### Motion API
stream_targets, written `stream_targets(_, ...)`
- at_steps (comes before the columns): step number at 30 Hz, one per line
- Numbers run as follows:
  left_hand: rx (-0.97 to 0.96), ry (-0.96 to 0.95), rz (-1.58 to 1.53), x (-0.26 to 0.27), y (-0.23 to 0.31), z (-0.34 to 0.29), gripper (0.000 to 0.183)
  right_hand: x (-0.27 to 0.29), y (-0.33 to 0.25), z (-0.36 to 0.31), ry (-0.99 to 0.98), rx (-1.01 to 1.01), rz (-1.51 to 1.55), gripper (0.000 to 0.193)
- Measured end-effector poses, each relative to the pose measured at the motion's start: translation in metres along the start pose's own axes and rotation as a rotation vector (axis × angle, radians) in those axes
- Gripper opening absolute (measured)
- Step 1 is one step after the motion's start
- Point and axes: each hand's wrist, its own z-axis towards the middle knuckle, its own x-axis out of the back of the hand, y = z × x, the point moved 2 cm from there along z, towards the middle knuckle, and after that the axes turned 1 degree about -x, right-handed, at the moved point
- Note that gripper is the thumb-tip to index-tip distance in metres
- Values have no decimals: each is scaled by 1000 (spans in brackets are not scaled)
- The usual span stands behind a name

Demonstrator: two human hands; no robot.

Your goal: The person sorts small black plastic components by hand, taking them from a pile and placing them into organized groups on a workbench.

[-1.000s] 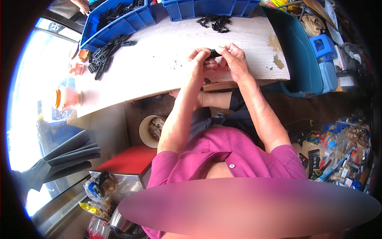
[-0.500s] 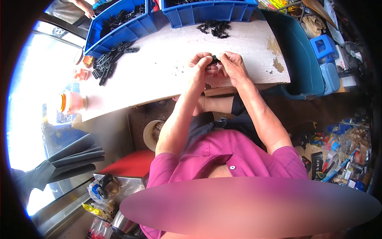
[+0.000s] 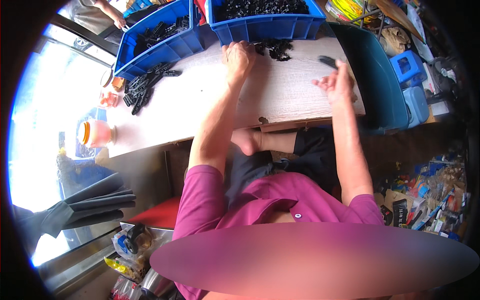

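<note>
My left hand (image 3: 239,56) is at the far side of the table, by the front wall of a blue bin (image 3: 270,33). Its fingers curl downward beside a heap of small black plastic pieces (image 3: 277,49); what they grip, if anything, is hidden. Toward the table's right edge, my right hand (image 3: 336,84) is smeared by motion, its fingers spread. A dark elongated piece (image 3: 328,61) shows blurred just beyond its fingertips, seemingly apart from them. Several long black plastic parts (image 3: 145,86) lie piled at the left, in front of another blue bin (image 3: 159,45) holding similar parts.
A large dark green tub (image 3: 372,75) stands against the table's right side. Jars with orange lids (image 3: 96,134) sit at the left end of the white table (image 3: 175,112). Another person's hand (image 3: 120,23) shows at the upper left. Mixed clutter (image 3: 430,195) covers the lower right.
My hands have parted from a black piece they held together. The left has moved forward to the heap, the right outward to the right. The dark piece now shows near the right hand.
</note>
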Motion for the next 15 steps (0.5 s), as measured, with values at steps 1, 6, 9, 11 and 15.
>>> stream_targets(1, -8, 34, 52, -4, -1, 1, 19, 4, -12, 3, 95, 18, -22, 41)
stream_targets(6, -54, 94, 133, -13, -6, 2, 19, 23, -26, 11, 206, 49, -49, 40)
stream_targets(9, -191, 85, 185, -8, -4, -6, 22, 17, -4, 9, 98, -22, -112, 38)
stream_targets(11, -221, 119, 113, -2, -8, -15, 19, 2, 9, -1, 6, -38, -155, 36)
stream_targets(15, -270, 195, 10, 16, -1, -41, 16, -27, 28, -22, -243, -45, -191, 28)
